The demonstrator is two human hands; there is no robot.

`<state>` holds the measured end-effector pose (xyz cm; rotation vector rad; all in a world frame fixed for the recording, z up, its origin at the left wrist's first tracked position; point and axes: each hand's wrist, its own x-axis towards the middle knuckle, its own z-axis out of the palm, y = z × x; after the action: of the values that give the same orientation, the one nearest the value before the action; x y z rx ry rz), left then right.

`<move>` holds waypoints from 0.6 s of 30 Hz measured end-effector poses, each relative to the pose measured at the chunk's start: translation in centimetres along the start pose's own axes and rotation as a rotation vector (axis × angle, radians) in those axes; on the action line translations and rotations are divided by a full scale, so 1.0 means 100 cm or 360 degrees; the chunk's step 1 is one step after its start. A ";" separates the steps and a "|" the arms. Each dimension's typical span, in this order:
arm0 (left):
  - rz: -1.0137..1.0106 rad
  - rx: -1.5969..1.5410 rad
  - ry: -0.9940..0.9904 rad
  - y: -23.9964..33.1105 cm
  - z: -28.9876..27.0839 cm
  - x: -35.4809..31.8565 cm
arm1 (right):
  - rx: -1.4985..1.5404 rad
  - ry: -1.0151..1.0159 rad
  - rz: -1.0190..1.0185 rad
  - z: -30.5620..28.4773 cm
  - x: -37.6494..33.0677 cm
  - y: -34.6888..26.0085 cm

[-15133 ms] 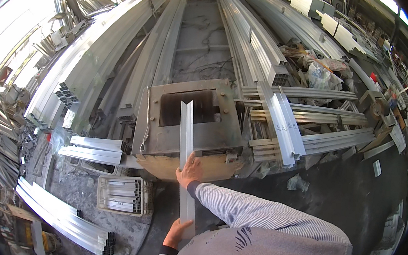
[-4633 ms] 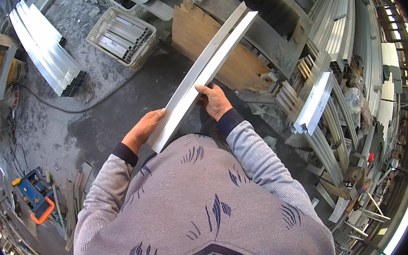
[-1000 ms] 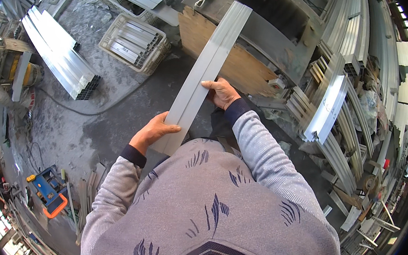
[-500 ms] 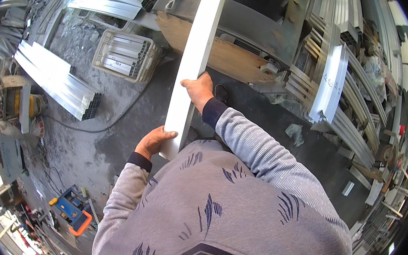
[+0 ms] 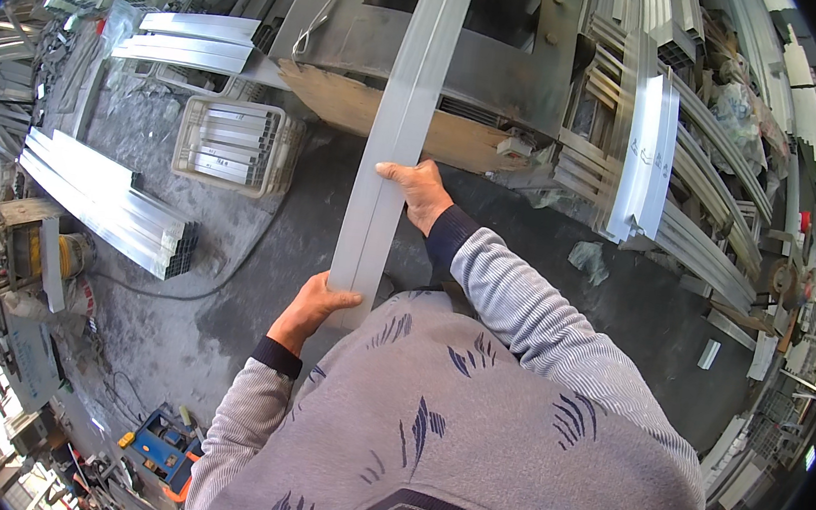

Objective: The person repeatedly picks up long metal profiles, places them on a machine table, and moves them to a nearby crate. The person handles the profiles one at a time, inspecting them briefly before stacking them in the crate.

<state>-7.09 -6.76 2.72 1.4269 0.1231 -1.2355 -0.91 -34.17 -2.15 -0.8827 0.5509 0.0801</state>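
Note:
A long silver-grey metal profile [image 5: 396, 143] with a lengthwise groove extends away from my body, its far end over a dark machine. My left hand [image 5: 313, 307] grips its near end from the left, thumb lying across the upper face. Farther along, my right hand [image 5: 417, 192] holds the right edge, thumb on top and the other fingers partly hidden beneath. The near end of the profile lies close against the front of my sweater.
Ahead stands the dark metal machine [image 5: 360, 36] with a wooden board [image 5: 315, 95] along its front. A plastic crate [image 5: 287, 156] of short profiles and a stack of silver profiles [image 5: 102, 198] lie left. More profiles [image 5: 645, 161] lean right. A cable [image 5: 225, 269] crosses the floor.
The profile has turned about its length, so a grooved face now shows instead of the plain white one. Its far end has shifted slightly right; both hands keep their hold.

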 end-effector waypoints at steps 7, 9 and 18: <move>0.0173 -0.0004 -0.0146 0.081 0.031 0.093 | -0.0937 0.0695 -0.0509 -0.027 0.080 -0.068; 0.0170 -0.0033 -0.0162 0.108 0.044 0.130 | -0.1645 0.0853 -0.0884 -0.029 0.097 -0.101; 0.0185 -0.0064 -0.0181 0.230 0.079 0.247 | -0.2706 0.0948 -0.1017 -0.030 0.189 -0.231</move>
<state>14.75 -33.73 2.32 1.3077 -0.0128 -1.2089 20.68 -54.17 3.56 -2.7618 0.6642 -0.3780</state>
